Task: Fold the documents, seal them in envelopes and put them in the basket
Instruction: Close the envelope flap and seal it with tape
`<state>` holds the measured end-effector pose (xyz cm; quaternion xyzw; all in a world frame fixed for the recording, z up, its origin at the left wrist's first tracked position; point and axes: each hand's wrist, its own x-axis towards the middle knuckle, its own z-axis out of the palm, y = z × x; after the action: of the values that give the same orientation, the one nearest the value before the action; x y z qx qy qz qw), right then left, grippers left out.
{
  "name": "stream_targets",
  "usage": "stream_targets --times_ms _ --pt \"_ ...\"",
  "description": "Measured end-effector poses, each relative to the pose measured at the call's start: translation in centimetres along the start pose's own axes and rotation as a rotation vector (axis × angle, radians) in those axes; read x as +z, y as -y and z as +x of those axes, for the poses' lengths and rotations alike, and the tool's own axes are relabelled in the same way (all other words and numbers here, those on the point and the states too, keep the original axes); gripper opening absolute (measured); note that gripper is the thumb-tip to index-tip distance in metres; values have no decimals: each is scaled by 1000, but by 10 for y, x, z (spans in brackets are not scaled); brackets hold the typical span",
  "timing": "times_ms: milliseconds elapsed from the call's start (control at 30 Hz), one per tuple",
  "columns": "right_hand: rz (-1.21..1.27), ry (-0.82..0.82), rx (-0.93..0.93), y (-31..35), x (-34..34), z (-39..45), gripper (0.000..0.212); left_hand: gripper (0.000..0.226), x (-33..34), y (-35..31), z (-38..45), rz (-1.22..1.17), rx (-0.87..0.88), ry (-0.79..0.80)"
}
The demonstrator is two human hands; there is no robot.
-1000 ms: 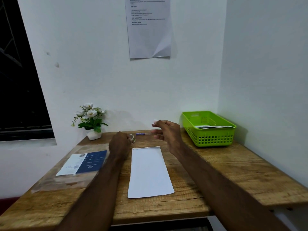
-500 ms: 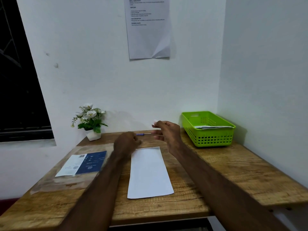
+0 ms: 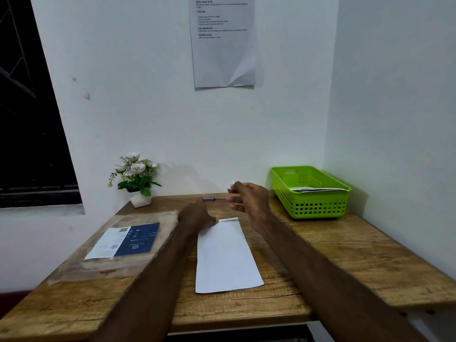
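Head: L hand [image 3: 197, 217] on envelope [image 3: 225, 255] corner.

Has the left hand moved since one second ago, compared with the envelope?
Yes. The left hand has moved right and toward the person, from beyond the envelope to its top left corner.

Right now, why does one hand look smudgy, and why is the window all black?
In the head view, the left hand is smeared by motion blur, while the right hand and the envelope look sharper; the window is simply dark outside; the green basket throws a shadow onto the side wall.
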<state>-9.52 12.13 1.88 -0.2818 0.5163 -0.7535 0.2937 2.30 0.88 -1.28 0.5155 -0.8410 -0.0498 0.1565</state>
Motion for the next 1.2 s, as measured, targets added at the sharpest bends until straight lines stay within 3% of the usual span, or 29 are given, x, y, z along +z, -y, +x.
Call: stream_targets --times_ms 333,533,767,1200 --pt "7 -4 18 5 -1 -2 14 5 -6 -5 -3 -245 73 64" --pt "59 68 45 11 -2 -4 12 14 -16 2 -3 -392 161 3" --pt "130 149 64 14 -5 -5 15 25 -30 11 -8 -769 100 -169" --pt "209 169 82 15 -6 -5 23 14 -27 9 -7 -768 99 -158"
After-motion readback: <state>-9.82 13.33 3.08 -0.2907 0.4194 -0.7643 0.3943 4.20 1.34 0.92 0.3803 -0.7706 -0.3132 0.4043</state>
